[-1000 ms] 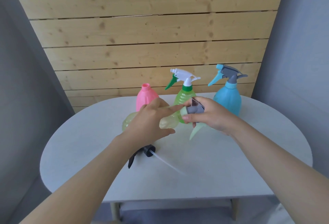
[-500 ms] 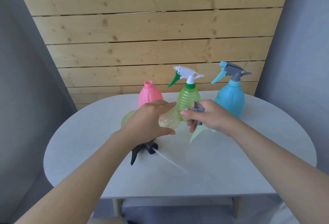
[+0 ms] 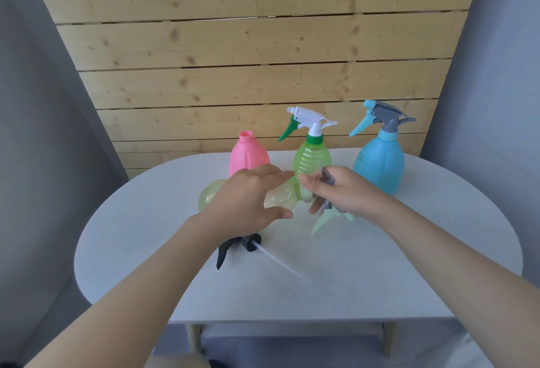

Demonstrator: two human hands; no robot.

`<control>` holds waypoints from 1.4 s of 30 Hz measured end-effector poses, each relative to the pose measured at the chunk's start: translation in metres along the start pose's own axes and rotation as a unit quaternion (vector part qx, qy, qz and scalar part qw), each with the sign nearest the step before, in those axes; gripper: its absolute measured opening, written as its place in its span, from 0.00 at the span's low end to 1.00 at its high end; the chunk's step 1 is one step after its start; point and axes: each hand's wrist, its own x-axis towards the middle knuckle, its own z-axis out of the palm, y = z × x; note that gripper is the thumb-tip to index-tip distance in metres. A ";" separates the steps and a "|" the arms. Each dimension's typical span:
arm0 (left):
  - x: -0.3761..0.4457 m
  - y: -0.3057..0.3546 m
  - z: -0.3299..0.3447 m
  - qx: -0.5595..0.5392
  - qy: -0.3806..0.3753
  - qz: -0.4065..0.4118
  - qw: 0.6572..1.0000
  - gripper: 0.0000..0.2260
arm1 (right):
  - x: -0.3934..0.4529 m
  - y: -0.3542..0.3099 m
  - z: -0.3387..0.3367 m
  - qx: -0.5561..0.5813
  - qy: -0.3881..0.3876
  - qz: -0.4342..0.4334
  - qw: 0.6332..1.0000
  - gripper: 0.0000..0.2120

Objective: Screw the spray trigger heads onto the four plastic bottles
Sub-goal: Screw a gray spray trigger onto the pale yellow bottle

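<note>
Change since earlier frame: the right hand point(image 3: 340, 192) has rolled further over the grey-and-mint trigger head point(image 3: 327, 207); its grey cap shows less, and the bottles stand where they were.
Surface point(image 3: 380, 265): white, rounded, in front of a wooden slat wall point(image 3: 248, 46).
Blue bottle point(image 3: 380, 163): upright at the far right, grey and blue trigger head fitted.
Green bottle point(image 3: 312, 160): upright at the far middle, white and green trigger head fitted.
Pink bottle point(image 3: 248, 155): upright at the far left, neck open, no head.
Pale yellow bottle point(image 3: 280, 199): lying on its side, neck toward the right hand, partly hidden by the left hand.
Left hand point(image 3: 248, 201): laid over the pale yellow bottle, fingers point(image 3: 277, 176) curled around it from above.
Right hand: fingers closed on the grey-and-mint trigger head at the pale bottle's neck; mint lever pointing down toward the surface.
Black trigger head point(image 3: 238, 246): loose on the surface just under the left wrist, clear dip tube point(image 3: 280, 264) trailing right.
</note>
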 end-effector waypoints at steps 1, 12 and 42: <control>0.001 -0.001 0.000 0.000 0.003 -0.006 1.000 0.31 | -0.001 0.000 0.000 0.023 -0.020 -0.001 1.000 0.12; -0.003 -0.004 -0.004 -0.053 0.017 -0.013 0.998 0.31 | 0.001 -0.001 -0.001 0.034 -0.012 -0.023 0.999 0.07; -0.020 -0.041 -0.015 -0.187 0.198 -0.157 0.949 0.27 | 0.011 -0.034 0.017 0.095 0.040 -0.063 0.993 0.19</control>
